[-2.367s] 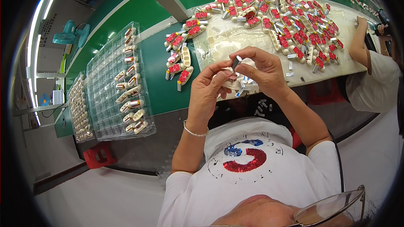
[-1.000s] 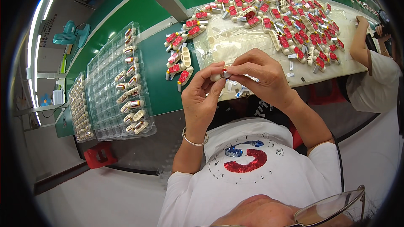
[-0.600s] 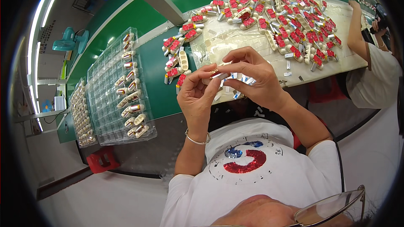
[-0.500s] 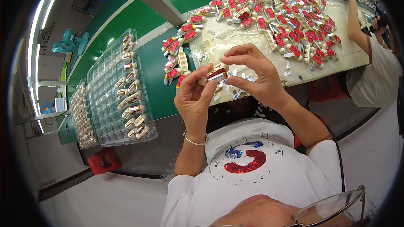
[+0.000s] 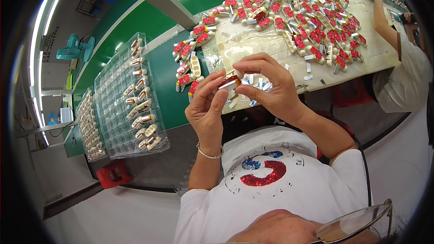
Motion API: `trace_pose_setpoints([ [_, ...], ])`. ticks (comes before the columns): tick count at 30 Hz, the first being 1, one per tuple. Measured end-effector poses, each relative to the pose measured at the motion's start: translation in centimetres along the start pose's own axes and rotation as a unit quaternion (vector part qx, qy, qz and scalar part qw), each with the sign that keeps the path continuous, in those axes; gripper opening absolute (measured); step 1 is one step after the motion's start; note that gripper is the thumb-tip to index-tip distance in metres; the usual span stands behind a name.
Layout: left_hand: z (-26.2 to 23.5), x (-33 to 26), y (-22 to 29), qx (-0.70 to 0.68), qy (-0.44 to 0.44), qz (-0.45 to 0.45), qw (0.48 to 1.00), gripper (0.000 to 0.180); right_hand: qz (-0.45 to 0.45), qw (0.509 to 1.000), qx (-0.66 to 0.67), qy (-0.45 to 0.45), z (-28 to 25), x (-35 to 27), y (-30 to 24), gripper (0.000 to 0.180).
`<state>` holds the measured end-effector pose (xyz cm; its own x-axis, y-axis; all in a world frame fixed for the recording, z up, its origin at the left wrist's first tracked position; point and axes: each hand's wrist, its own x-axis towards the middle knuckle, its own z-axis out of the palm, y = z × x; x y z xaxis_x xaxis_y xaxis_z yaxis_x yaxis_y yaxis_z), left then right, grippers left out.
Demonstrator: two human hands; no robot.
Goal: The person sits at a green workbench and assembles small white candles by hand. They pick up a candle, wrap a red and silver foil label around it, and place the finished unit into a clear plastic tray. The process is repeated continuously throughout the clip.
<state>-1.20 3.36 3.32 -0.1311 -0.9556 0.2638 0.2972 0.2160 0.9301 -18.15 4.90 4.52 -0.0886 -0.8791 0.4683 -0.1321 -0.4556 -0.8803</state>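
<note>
Above the near edge of the work mat I hold a small white plastic shell part with a silver battery cell and a dark red piece (image 5: 229,83). My left hand (image 5: 205,113) pinches it at its left side between thumb and fingers. From the other side, my right hand (image 5: 278,88) curls its thumb and index finger around the part's right end. The fingers partly cover the part, so its underside is hidden. Small white and blue paper scraps (image 5: 260,82) lie on the mat behind the right thumb.
Many similar parts with red pieces (image 5: 316,34) crowd the mat (image 5: 244,45). A clear compartment tray (image 5: 113,104) at left holds a column of parts; a fuller tray (image 5: 90,131) stands beyond it. A co-worker's arm (image 5: 382,25) reaches in at far right. A red stool (image 5: 113,175) stands below.
The part has turned slightly in my fingers, its silver face tilting up more toward the right. Both hands have shifted a little left, and the right fingertips have come closer to the part.
</note>
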Motion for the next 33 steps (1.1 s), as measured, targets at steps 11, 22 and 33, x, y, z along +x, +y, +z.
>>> trace_pose_setpoints([
  [11, 0.3, 0.3, -0.2, 0.029, 0.035, -0.003, 0.999, 0.024, -0.058, 0.994, -0.095, 0.003, -0.3, 0.5, 0.7, 0.021],
  [22, 0.2, 0.7, 0.1, 0.018, 0.025, -0.019, 0.999, 0.023, -0.161, 0.962, -0.206, -0.078, -1.6, 2.5, 0.4, 0.014],
  [33, 0.5, 1.0, -0.1, -0.035, 0.057, -0.056, 0.996, 0.023, -0.124, 0.973, -0.196, 0.004, -0.5, 2.1, 0.3, 0.016],
])
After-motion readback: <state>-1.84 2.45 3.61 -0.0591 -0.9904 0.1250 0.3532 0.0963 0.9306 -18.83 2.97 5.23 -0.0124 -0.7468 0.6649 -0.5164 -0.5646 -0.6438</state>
